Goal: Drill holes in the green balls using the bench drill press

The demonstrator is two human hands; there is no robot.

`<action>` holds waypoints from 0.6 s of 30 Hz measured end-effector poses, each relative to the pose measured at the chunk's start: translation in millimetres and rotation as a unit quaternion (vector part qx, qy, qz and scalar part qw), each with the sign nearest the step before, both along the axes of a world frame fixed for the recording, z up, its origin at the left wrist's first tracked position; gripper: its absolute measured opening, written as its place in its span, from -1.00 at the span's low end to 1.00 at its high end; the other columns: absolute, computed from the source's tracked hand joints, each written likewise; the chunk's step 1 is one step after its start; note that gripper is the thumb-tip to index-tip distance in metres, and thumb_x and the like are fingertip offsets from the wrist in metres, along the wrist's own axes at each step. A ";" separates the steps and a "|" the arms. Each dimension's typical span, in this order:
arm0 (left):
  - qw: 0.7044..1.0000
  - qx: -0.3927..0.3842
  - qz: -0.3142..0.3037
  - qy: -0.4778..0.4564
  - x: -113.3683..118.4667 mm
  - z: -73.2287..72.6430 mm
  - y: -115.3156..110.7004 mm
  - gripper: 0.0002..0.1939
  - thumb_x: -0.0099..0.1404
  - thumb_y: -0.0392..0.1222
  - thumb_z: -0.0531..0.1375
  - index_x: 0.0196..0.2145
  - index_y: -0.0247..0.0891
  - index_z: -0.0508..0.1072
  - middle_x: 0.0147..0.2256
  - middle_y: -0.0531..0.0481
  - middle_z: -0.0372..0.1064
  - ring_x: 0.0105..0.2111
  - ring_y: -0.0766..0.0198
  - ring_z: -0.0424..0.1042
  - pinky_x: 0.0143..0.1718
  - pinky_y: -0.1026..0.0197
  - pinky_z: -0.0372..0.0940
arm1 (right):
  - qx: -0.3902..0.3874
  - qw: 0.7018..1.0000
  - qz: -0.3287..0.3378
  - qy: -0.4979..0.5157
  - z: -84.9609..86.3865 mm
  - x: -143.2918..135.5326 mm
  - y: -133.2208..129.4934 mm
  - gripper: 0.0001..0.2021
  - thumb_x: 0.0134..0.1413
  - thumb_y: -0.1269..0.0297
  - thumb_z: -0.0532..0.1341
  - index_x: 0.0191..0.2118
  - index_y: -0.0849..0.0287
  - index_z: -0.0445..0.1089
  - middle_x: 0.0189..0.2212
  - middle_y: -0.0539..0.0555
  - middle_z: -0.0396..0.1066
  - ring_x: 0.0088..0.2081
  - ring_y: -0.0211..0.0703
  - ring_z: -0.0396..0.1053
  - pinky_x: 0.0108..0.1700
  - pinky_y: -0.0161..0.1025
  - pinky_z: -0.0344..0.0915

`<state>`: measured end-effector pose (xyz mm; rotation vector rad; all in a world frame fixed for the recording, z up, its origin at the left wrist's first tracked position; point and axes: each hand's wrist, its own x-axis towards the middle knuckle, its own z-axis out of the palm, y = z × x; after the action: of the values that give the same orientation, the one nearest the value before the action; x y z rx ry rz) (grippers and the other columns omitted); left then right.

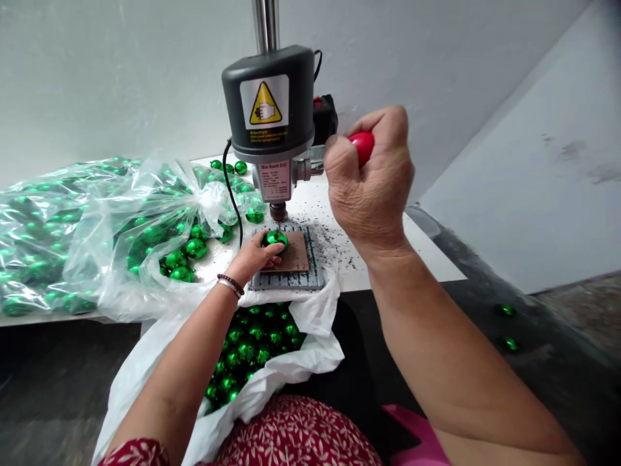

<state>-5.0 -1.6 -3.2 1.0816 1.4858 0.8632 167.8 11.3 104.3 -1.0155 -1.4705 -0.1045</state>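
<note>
Green ball [276, 238] under the drill [268, 103].
Your left hand [257, 253] holds it on the brown board [297, 254], near the table's [417, 262] front edge; your right hand [372, 184] grips the red knob [363, 146], beside the drill.

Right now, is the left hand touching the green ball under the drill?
Touching: the head view shows the left hand holding the green ball, thumb against it.

Red leaf-print clothing [301, 433], dark beaded bracelet [230, 283], left wrist.
</note>
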 end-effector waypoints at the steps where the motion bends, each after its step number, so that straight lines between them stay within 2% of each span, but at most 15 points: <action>1: 0.999 0.007 -0.012 0.033 1.0 0.5 0.1 -0.38 0.23 -0.23 0.31 0.23 -0.24 0.31 -0.37 0.02 0.46 -0.51 0.35 0.45 -0.48 0.33 0.31 | 0.004 1.000 0.004 0.001 -0.6 0.1 0.6 -0.73 0.32 0.05 0.04 -0.25 0.17 0.15 -0.41 -0.06 0.20 -0.40 -0.53 0.19 -0.31 -0.43 0.24; 5: 0.984 0.032 -0.057 0.168 3.1 -1.6 1.1 -0.30 0.22 -0.18 0.31 0.29 -0.25 0.27 -0.51 0.06 0.42 -0.47 0.23 0.47 -0.39 0.23 0.36 | 0.018 1.000 0.014 0.011 -3.3 -0.3 2.7 -0.70 0.32 0.02 0.01 -0.25 0.18 0.15 -0.40 -0.07 0.21 -0.41 -0.53 0.15 -0.31 -0.42 0.23; 8: 0.975 0.066 -0.052 0.208 2.5 -7.3 1.7 -0.25 0.17 -0.13 0.35 0.29 -0.28 0.30 -0.43 0.02 0.47 -0.37 0.18 0.49 -0.25 0.17 0.38 | 0.029 0.999 0.023 0.022 -4.8 -0.7 3.9 -0.72 0.33 0.02 0.01 -0.24 0.16 0.15 -0.41 -0.07 0.20 -0.41 -0.52 0.15 -0.31 -0.42 0.22; 12: 0.973 0.106 -0.045 0.202 1.6 -13.5 1.0 -0.30 0.13 -0.10 0.37 0.22 -0.25 0.39 -0.30 -0.01 0.52 -0.21 0.15 0.50 -0.12 0.17 0.36 | 0.015 1.000 0.016 0.021 -4.3 -0.1 1.9 -0.77 0.30 0.09 0.06 -0.25 0.15 0.16 -0.44 -0.08 0.19 -0.43 -0.49 0.16 -0.32 -0.41 0.24; 18: 0.979 0.119 -0.034 0.162 0.3 -16.4 0.1 -0.36 0.09 -0.10 0.39 0.13 -0.27 0.46 -0.32 -0.01 0.48 -0.24 0.15 0.46 -0.16 0.19 0.35 | -0.023 0.999 -0.024 0.008 -9.3 0.8 -11.7 -0.84 0.21 0.18 0.12 -0.30 0.15 0.19 -0.43 -0.03 0.23 -0.41 -0.42 0.19 -0.29 -0.34 0.29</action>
<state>-4.7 -1.5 -19.6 1.5000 1.6285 0.8615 168.6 -0.4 95.0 -1.0863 -1.4402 -0.0964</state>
